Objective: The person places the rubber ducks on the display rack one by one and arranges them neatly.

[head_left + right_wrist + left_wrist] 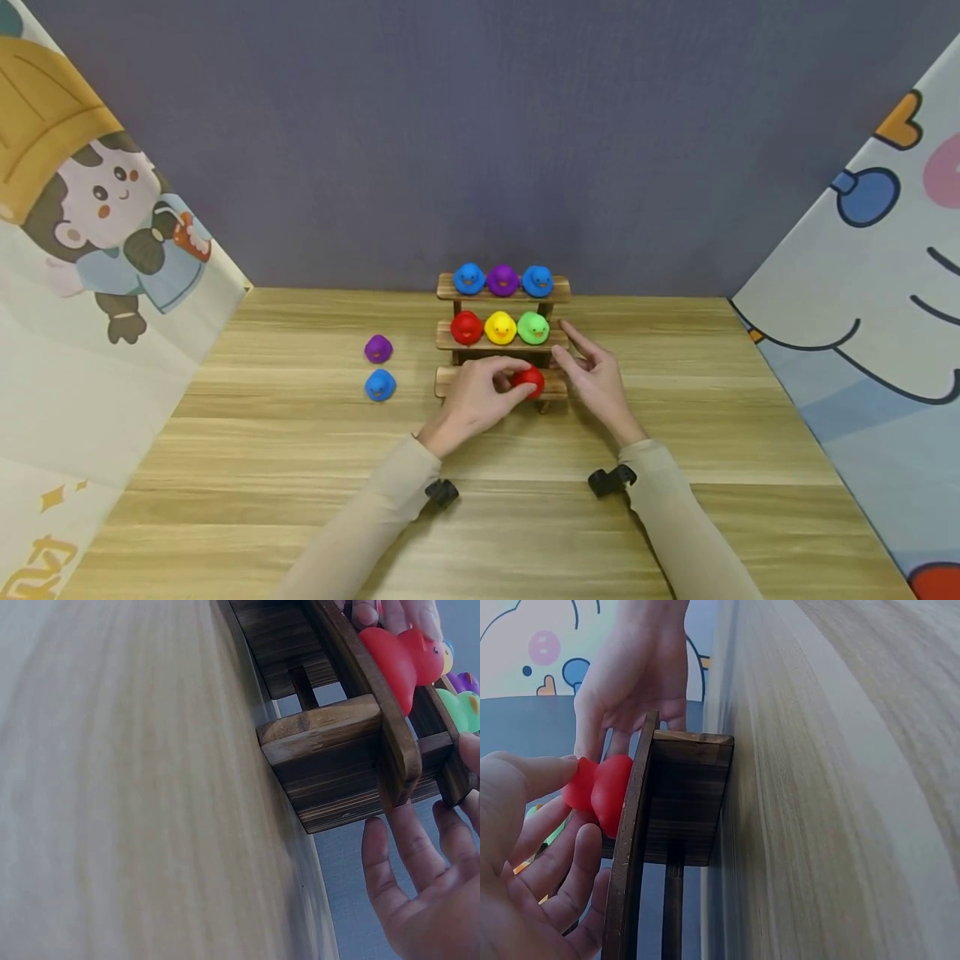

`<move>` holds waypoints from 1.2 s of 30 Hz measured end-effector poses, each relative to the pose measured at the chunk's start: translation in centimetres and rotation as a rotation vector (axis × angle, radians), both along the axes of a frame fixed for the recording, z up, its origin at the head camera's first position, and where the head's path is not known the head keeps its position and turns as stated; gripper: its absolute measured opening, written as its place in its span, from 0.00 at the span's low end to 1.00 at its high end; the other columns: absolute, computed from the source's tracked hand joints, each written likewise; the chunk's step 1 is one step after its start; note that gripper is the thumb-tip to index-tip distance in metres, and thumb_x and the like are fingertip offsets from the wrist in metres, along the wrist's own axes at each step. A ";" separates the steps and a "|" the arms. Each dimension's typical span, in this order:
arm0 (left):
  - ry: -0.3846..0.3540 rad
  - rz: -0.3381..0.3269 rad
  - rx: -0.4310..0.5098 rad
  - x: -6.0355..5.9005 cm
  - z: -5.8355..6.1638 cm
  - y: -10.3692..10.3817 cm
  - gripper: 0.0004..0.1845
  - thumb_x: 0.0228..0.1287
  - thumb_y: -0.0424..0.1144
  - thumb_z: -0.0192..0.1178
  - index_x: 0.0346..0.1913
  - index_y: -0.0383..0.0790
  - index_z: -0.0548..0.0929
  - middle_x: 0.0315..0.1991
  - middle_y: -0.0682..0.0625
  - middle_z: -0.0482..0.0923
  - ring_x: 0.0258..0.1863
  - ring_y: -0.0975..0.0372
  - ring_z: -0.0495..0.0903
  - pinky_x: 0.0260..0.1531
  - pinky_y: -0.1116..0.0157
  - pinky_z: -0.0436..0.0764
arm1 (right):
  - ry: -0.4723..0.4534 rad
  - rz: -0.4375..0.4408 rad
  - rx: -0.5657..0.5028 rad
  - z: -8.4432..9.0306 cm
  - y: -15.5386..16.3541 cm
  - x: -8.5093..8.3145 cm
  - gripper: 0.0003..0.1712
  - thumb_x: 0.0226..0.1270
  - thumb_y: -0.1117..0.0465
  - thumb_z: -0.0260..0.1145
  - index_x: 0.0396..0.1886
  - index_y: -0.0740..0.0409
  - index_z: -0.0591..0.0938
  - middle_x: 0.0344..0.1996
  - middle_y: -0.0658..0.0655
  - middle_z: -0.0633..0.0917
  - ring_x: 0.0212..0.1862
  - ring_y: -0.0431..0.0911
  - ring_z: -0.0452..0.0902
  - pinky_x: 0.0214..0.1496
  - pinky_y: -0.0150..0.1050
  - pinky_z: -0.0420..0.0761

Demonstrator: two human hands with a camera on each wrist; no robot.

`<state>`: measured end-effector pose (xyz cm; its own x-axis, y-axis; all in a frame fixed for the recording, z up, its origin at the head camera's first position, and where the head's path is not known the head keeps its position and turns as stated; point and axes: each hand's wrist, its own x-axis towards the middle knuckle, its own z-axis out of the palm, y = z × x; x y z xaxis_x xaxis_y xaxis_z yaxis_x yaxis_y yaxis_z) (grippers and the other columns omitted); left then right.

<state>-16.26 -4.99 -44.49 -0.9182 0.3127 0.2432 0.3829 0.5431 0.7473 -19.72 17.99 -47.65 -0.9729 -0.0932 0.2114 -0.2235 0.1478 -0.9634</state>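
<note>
A red rubber duck (pixel 530 382) sits at the right part of the bottom step of a three-tier wooden stand (pixel 447 380). My left hand (pixel 480 398) pinches it between thumb and fingers; in the left wrist view the duck's (pixel 610 793) base meets the step. At the stand's right end is my right hand (pixel 597 387), its fingers extended. In the right wrist view those fingers (pixel 416 844) are by the step ends; whether they all touch is hard to tell. The middle step bears another red duck (pixel 467 327), a yellow duck (pixel 500 328) and a green duck (pixel 533 328).
On the top step are a blue duck (pixel 469 279), a purple duck (pixel 503 281) and a second blue duck (pixel 537 282). Left of the stand, a small purple duck (pixel 378 348) and a blue duck (pixel 380 385) lie on the wooden table (pixel 300 467). A grey wall (pixel 480 142) stands behind.
</note>
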 end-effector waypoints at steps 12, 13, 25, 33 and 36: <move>0.017 0.005 -0.003 0.0 0.1 0.1 0.15 0.69 0.48 0.73 0.55 0.49 0.92 0.36 0.56 0.91 0.29 0.71 0.82 0.31 0.71 0.80 | 0.007 0.004 -0.043 0.2 -0.1 0.1 0.32 0.80 0.59 0.67 0.79 0.56 0.73 0.77 0.64 0.74 0.40 0.32 0.91 0.47 0.29 0.89; 0.017 0.004 -0.002 0.0 0.1 0.1 0.15 0.69 0.48 0.73 0.55 0.49 0.92 0.37 0.56 0.91 0.30 0.71 0.82 0.31 0.71 0.80 | 0.006 0.003 -0.041 0.2 -0.1 0.1 0.32 0.80 0.59 0.67 0.79 0.56 0.73 0.77 0.63 0.74 0.40 0.33 0.91 0.47 0.29 0.89; 0.032 0.002 0.024 0.2 -0.1 -0.5 0.16 0.69 0.45 0.73 0.57 0.47 0.91 0.47 0.52 0.92 0.33 0.68 0.84 0.38 0.68 0.84 | -0.006 -0.009 -0.028 -0.1 0.0 0.2 0.32 0.79 0.58 0.68 0.79 0.54 0.74 0.76 0.61 0.75 0.46 0.45 0.93 0.48 0.30 0.89; 0.036 0.004 0.035 0.6 0.0 -1.9 0.14 0.69 0.42 0.73 0.55 0.45 0.91 0.47 0.52 0.92 0.33 0.67 0.84 0.37 0.69 0.84 | 0.007 -0.011 -0.044 0.0 -0.1 0.0 0.31 0.79 0.59 0.68 0.78 0.55 0.74 0.77 0.61 0.74 0.44 0.42 0.93 0.47 0.29 0.89; 0.037 0.001 0.053 0.8 0.1 -2.6 0.14 0.69 0.40 0.73 0.55 0.43 0.91 0.46 0.51 0.92 0.34 0.66 0.85 0.37 0.70 0.85 | 0.007 -0.011 -0.049 0.1 -0.2 0.1 0.32 0.79 0.59 0.68 0.78 0.55 0.74 0.76 0.62 0.74 0.42 0.36 0.92 0.46 0.29 0.89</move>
